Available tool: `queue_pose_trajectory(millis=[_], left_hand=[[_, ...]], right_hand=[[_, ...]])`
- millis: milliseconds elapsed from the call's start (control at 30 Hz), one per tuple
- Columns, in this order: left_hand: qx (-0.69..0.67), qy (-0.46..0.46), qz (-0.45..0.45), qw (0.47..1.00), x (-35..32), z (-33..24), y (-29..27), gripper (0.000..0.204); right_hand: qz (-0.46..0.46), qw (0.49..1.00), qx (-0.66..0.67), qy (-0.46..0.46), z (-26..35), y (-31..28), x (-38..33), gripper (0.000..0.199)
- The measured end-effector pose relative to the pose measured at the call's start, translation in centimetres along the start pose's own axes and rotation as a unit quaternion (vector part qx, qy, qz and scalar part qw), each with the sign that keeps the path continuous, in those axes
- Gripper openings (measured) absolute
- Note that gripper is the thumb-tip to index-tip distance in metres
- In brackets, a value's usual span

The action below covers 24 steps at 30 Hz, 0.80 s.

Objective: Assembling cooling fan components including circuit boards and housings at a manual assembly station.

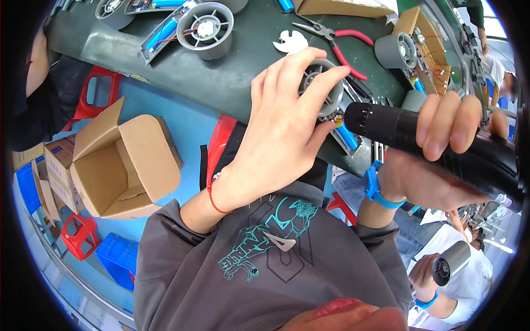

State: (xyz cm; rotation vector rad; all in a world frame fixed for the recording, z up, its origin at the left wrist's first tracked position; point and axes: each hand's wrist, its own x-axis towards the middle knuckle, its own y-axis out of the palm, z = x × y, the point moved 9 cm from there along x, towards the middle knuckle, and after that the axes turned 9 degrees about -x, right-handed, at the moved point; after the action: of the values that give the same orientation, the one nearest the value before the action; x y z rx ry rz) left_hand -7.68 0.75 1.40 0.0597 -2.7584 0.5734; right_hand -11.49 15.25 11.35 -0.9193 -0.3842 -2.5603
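Note:
My left hand is closed around a grey round fan housing at the table's near edge, fingers over the rim and thumb underneath. From that housing extends an open strip with wiring and a blue battery cell. In my right hand, fingers wrapped round its body, is a thick black electric screwdriver. Its front end points left, close beside the housing; the tip itself cannot be made out. Pliers with red handles lie just beyond my left hand, next to a white cut-out piece.
On the dark green table several more fan units stand, one grey housing at the far left. A cardboard tray of wired parts sits far right. Left floor: an open carton and red stools. Another person's hand holds a grey cylinder.

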Motion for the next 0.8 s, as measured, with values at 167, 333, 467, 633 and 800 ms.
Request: queue_pose_trajectory(millis=[167,333,467,633,800], left_hand=[[0.016,0.001,-0.003,1.000,-0.3,0.1,-0.1,0.078],[0.017,0.006,0.010,1.000,-0.1,-0.3,0.0,0.076],[0.016,0.009,0.015,1.000,0.0,-0.2,0.1,0.074],[-0.005,0.011,0.008,1.000,0.5,0.0,-0.6,0.070],[-0.078,0.016,-0.040,0.996,-0.3,1.2,-1.9,0.065]], right_hand=[[-0.044,0.998,0.041,0.010,-1.3,-0.5,-0.4,0.062],[-0.030,0.998,0.053,0.009,-1.0,-0.2,-0.2,0.065],[0.021,0.999,0.004,-0.026,-0.7,1.0,-0.1,0.077],[-0.063,0.995,-0.062,0.046,1.7,-2.1,1.6,0.081],[-0.046,0.942,-0.250,0.218,-0.2,-5.2,-0.3,0.068]])
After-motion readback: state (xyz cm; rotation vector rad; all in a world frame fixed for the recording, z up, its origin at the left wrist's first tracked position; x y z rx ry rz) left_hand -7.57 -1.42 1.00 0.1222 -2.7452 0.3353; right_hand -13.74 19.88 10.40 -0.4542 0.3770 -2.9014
